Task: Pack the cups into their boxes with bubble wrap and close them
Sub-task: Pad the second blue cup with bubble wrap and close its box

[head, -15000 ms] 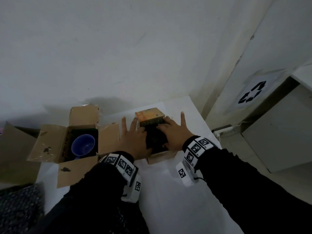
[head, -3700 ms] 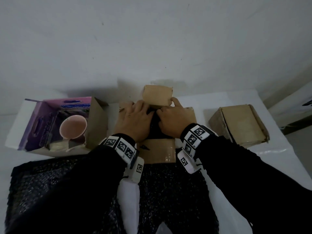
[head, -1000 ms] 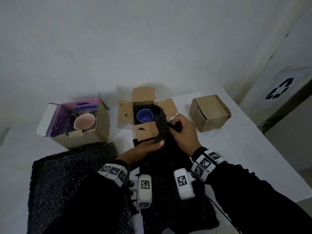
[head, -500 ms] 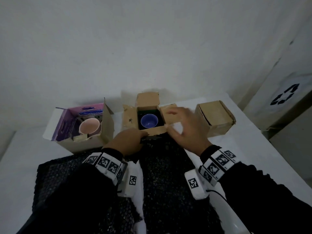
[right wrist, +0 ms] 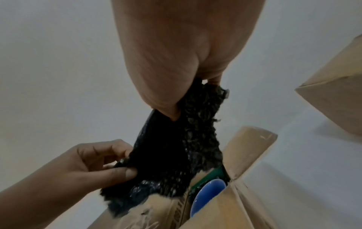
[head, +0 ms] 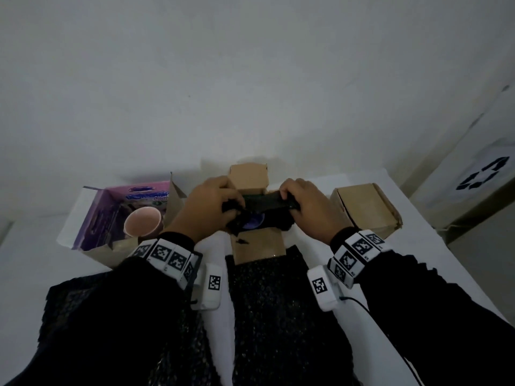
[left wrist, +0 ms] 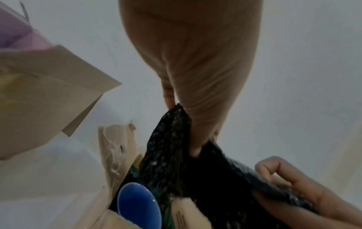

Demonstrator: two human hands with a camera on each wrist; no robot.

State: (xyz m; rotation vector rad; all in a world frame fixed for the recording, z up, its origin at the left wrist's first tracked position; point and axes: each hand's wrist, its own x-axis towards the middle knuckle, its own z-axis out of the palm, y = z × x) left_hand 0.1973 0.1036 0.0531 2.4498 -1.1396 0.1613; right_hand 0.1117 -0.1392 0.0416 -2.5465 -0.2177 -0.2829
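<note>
An open brown box (head: 257,243) stands in the middle of the white table, with a blue cup (head: 253,220) (left wrist: 139,204) (right wrist: 207,196) inside. Both hands hold a piece of black bubble wrap (head: 264,203) (left wrist: 170,148) (right wrist: 182,148) stretched over the box's opening. My left hand (head: 211,207) pinches its left end and my right hand (head: 303,204) pinches its right end. To the left, a pink cup (head: 142,224) sits in an open purple-lined box (head: 92,218).
A shut brown box (head: 365,207) rests at the right. Large sheets of black bubble wrap (head: 278,316) cover the table's near side under my arms. A wall rises just behind the boxes. A bin with a recycling sign (head: 485,176) stands off the table's right edge.
Both hands have left the near sheet and the box flap and now hold a piece of black bubble wrap stretched over the blue cup's box.
</note>
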